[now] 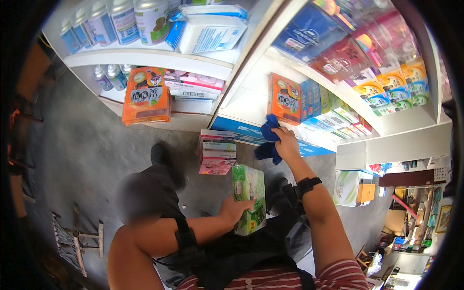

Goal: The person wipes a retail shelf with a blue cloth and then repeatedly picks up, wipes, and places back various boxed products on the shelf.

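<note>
My left hand (235,212) grips a green box (253,181) in clear wrap, held upright over my lap, thumb across its front. My right hand (286,141) is stretched toward the lower shelf, fingers closed on a dark blue cloth (270,129). The cloth hangs in folds beside the shelf's blue front edge, just left of an orange box (285,99) standing there. Right of that box is a row of blue, green and white boxes (321,104). A stack of pink and white air freshener boxes (217,153) stands on the floor ahead of me.
Spray cans (123,21) and an open white-blue carton (212,34) fill the upper left shelf. Another orange box (147,96) juts from the shelf below. Packs in blue and maroon (338,55) sit upper right. A white-green carton (347,187) is on the right; a folding stool (77,237) stands left.
</note>
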The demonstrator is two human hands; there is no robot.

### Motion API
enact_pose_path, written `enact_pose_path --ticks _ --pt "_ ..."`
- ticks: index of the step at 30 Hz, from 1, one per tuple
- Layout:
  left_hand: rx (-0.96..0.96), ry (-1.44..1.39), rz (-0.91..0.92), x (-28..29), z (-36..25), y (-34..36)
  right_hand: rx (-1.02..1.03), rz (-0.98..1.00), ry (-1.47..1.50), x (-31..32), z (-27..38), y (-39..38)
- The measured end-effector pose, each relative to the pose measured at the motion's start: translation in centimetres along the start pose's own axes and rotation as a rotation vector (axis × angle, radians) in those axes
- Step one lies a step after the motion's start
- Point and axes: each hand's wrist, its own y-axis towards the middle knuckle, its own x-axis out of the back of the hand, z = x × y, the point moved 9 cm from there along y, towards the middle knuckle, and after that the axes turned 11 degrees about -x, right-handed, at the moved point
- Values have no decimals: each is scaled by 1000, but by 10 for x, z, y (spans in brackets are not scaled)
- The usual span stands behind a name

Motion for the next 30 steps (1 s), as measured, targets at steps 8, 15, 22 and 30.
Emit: enact_pose_path --ticks 8,15,22,30 --pt "-175 -8 -121 -10 -56 25 -491 98 911 35 -63 -71" --pt "-391 -35 22 -43 -120 56 -511 -5 1323 91 -55 -95" --pt "-267 -170 -18 -36 -129 90 -456 118 1156 75 -50 -92" --pt "-105 -319 185 -55 -119 78 -484 475 1375 52 -25 -107"
